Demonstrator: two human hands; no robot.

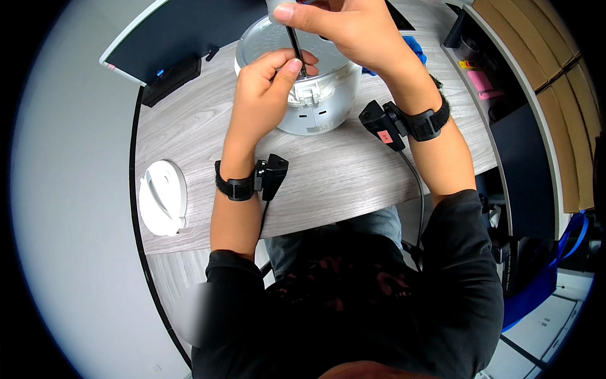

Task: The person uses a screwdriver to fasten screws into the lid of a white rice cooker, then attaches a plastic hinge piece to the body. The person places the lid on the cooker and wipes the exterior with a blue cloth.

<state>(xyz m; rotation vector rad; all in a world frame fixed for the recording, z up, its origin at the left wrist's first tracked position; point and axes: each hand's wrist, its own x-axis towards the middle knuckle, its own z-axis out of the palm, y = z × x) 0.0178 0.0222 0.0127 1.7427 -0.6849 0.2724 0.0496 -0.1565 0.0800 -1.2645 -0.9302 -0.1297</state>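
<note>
A white round appliance [319,117], which looks like a rice cooker body, stands on the table with its top surface facing up and a latch on its near side. Above its near rim my right hand [353,28] grips the pale handle of a screwdriver [293,43], whose dark shaft slants down to the rim. Low on that shaft, my left hand [268,85] is closed, thumb and fingers pinched around it close to the tip. Fingers cover the spot where the tip meets the appliance.
On the table's left lies a white oval part with a handle [163,199], perhaps a lid. A monitor [196,38] and a black bar-shaped device [172,80] are at the far left. Something blue [413,47] sits behind my right wrist. Shelves with cardboard boxes [562,107] line the right.
</note>
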